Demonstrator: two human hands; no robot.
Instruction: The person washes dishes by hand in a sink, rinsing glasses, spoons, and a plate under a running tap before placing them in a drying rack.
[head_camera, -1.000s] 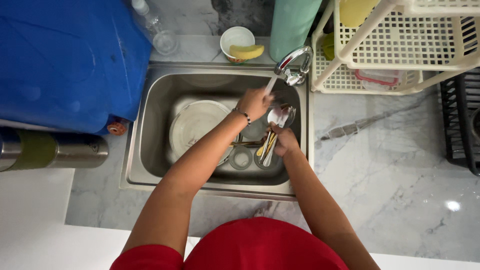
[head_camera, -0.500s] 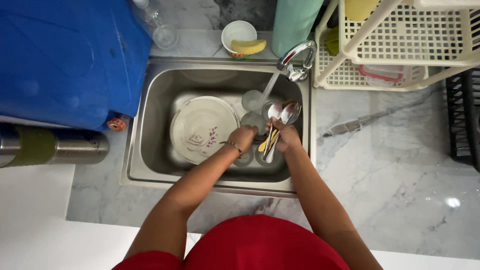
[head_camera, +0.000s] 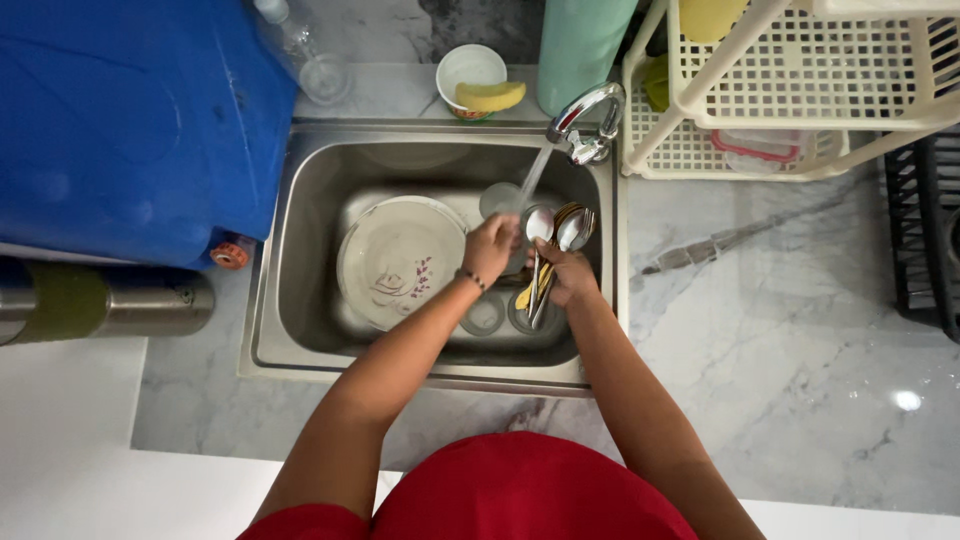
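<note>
Over the steel sink (head_camera: 300, 230), my right hand (head_camera: 566, 276) grips a bundle of spoons (head_camera: 556, 232), their bowls pointing up toward the running tap (head_camera: 588, 118). A thin stream of water falls just left of the spoons. My left hand (head_camera: 490, 246) reaches in from the left and touches the leftmost spoon bowl. A white plate with a purple flower print (head_camera: 398, 260) lies in the sink to the left of my hands. A clear glass (head_camera: 498, 200) stands behind them, and two more glasses (head_camera: 484, 316) sit below my wrists.
A big blue water container (head_camera: 130, 120) stands left of the sink, with a steel flask (head_camera: 110, 300) lying below it. Behind the sink are a white bowl with a yellow sponge (head_camera: 474, 80) and a green bottle (head_camera: 584, 40). A cream dish rack (head_camera: 800, 90) stands at the right on the marble counter (head_camera: 780, 340).
My left hand dropped from the tap to the sink, then came to the spoon bowls. Water now runs from the tap. My right hand has held the spoons throughout.
</note>
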